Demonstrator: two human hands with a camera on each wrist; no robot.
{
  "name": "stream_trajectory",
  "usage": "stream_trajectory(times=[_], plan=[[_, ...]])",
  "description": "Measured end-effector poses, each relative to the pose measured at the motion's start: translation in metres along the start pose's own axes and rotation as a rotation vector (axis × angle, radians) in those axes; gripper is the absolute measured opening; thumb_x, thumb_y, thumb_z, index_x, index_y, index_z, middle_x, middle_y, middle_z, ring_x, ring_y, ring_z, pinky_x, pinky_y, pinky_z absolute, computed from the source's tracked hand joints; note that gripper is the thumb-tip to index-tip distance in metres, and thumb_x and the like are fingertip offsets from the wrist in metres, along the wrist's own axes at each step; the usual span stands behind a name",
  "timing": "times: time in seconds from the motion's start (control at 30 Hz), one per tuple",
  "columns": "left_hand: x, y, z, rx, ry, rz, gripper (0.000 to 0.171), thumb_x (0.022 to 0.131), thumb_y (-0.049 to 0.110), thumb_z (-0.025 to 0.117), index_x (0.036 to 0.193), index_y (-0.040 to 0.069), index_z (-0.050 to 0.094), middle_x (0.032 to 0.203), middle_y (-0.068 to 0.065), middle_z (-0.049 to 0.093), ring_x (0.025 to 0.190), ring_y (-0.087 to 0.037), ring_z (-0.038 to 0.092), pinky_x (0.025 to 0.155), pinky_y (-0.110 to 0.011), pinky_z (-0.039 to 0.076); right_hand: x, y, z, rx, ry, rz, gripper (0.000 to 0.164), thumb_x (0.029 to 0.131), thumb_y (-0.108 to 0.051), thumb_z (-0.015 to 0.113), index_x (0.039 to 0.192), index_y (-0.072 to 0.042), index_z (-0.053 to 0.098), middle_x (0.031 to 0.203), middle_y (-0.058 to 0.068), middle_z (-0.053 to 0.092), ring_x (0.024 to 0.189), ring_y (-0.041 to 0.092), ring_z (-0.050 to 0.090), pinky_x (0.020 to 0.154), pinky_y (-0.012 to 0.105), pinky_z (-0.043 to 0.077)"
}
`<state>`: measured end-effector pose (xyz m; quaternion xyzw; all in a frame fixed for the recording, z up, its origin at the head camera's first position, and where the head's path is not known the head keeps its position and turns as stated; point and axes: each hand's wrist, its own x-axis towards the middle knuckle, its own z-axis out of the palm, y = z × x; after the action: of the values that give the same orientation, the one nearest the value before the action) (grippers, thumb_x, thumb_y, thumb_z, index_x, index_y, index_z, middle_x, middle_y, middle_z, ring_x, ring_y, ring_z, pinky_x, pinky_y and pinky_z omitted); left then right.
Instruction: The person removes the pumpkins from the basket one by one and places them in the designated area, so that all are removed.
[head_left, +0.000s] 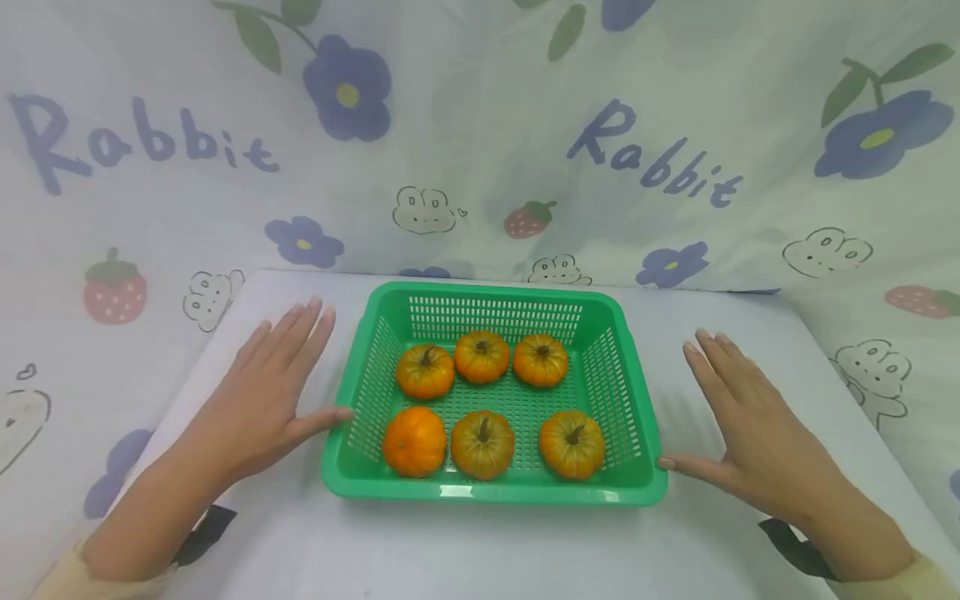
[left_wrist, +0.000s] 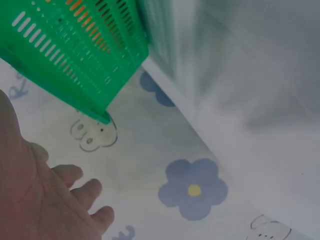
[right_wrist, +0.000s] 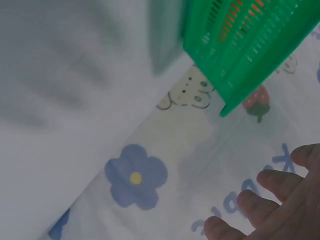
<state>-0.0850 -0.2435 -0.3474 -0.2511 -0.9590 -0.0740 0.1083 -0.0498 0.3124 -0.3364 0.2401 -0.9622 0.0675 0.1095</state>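
A green plastic basket with slotted walls stands on the white table, holding several small orange pumpkins. One pumpkin at the front left shows no stem; another pumpkin sits at the front right, stem up. My left hand is beside the basket's left wall, fingers straight, thumb tip right at the rim. On the other side my right hand has its fingers extended and its thumb tip close by the right rim. Neither hand holds anything. Both wrist views show the basket's outer wall near the relaxed fingers.
A white cloth covers the table. Behind it hangs a pale curtain printed with flowers, strawberries, rabbits and lettering, which also runs along both sides. A dark strap end shows under the left wrist.
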Motion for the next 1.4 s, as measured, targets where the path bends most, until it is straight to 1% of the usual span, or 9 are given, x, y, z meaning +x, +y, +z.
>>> stream_trajectory(times=[0.1, 0.33, 0.6, 0.7, 0.8, 0.87, 1.0, 1.23, 1.4], plan=[[0.007, 0.002, 0.002, -0.037, -0.012, -0.001, 0.113, 0.093, 0.065, 0.066, 0.169, 0.011, 0.003, 0.175, -0.014, 0.005, 0.158, -0.039, 0.01, 0.126, -0.051, 0.001, 0.007, -0.007, 0.001, 0.02, -0.004, -0.026, 0.134, 0.071, -0.066, 0.088, 0.169, -0.013, 0.014, 0.173, 0.014, 0.014, 0.159, 0.036, 0.011, 0.127, 0.043, 0.006], [0.027, 0.013, 0.012, -0.182, -0.005, -0.02, 0.112, 0.094, 0.061, 0.068, 0.169, 0.015, -0.002, 0.175, -0.009, 0.007, 0.158, -0.036, 0.016, 0.124, -0.055, 0.02, 0.023, -0.024, 0.008, 0.06, -0.015, -0.102, 0.13, 0.074, -0.073, 0.082, 0.169, -0.014, 0.015, 0.173, 0.011, 0.017, 0.157, 0.034, 0.021, 0.123, 0.028, 0.012], [0.041, 0.029, 0.02, -0.277, -0.013, -0.107, 0.105, 0.1, 0.058, 0.062, 0.169, 0.017, -0.005, 0.174, -0.01, 0.008, 0.154, -0.042, 0.025, 0.117, -0.064, 0.029, 0.037, -0.036, 0.012, 0.095, -0.026, -0.18, 0.123, 0.08, -0.073, 0.077, 0.168, -0.011, 0.019, 0.172, 0.012, 0.02, 0.156, 0.035, 0.023, 0.123, 0.036, 0.023], [0.043, 0.032, 0.02, -0.273, 0.01, -0.126, 0.102, 0.101, 0.057, 0.061, 0.169, 0.014, -0.003, 0.172, -0.017, 0.016, 0.149, -0.045, 0.033, 0.114, -0.066, 0.032, 0.04, -0.038, 0.012, 0.102, -0.041, -0.185, 0.122, 0.078, -0.069, 0.082, 0.168, -0.014, 0.021, 0.172, 0.01, 0.021, 0.156, 0.033, 0.023, 0.119, 0.046, 0.033], [0.047, 0.036, 0.021, -0.294, 0.043, -0.148, 0.099, 0.102, 0.055, 0.06, 0.169, 0.011, 0.002, 0.169, -0.021, 0.025, 0.146, -0.046, 0.037, 0.114, -0.067, 0.033, 0.043, -0.041, 0.014, 0.116, -0.071, -0.193, 0.113, 0.078, -0.062, 0.086, 0.165, -0.013, 0.033, 0.169, 0.009, 0.029, 0.154, 0.032, 0.029, 0.11, 0.055, 0.044], [0.05, 0.04, 0.022, -0.319, 0.063, -0.167, 0.096, 0.102, 0.055, 0.06, 0.169, 0.012, 0.006, 0.167, -0.021, 0.03, 0.147, -0.044, 0.037, 0.115, -0.066, 0.032, 0.045, -0.043, 0.017, 0.129, -0.088, -0.209, 0.102, 0.079, -0.058, 0.087, 0.159, -0.011, 0.044, 0.165, 0.009, 0.037, 0.151, 0.032, 0.035, 0.108, 0.055, 0.046], [0.062, 0.05, 0.027, -0.345, 0.065, -0.203, 0.095, 0.101, 0.052, 0.064, 0.169, 0.012, 0.01, 0.166, -0.02, 0.032, 0.148, -0.043, 0.036, 0.117, -0.064, 0.03, 0.051, -0.046, 0.022, 0.147, -0.106, -0.251, 0.087, 0.079, -0.052, 0.09, 0.147, -0.007, 0.058, 0.157, 0.01, 0.049, 0.143, 0.034, 0.047, 0.111, 0.054, 0.043], [0.071, 0.054, 0.035, -0.29, 0.044, -0.206, 0.094, 0.102, 0.042, 0.066, 0.168, 0.005, 0.01, 0.17, -0.02, 0.022, 0.152, -0.044, 0.028, 0.12, -0.061, 0.026, 0.06, -0.045, 0.028, 0.236, -0.198, -0.277, 0.081, 0.077, -0.044, 0.093, 0.142, -0.007, 0.062, 0.145, 0.002, 0.061, 0.138, 0.025, 0.052, 0.123, 0.051, 0.021], [0.066, 0.052, 0.034, -0.39, 0.034, -0.32, 0.087, 0.106, 0.041, 0.058, 0.168, 0.004, 0.008, 0.171, -0.021, 0.017, 0.154, -0.046, 0.022, 0.119, -0.064, 0.023, 0.064, -0.046, 0.029, 0.211, -0.257, -0.3, 0.078, 0.075, -0.04, 0.094, 0.14, -0.009, 0.065, 0.14, 0.0, 0.064, 0.132, 0.026, 0.055, 0.117, 0.054, 0.025]])
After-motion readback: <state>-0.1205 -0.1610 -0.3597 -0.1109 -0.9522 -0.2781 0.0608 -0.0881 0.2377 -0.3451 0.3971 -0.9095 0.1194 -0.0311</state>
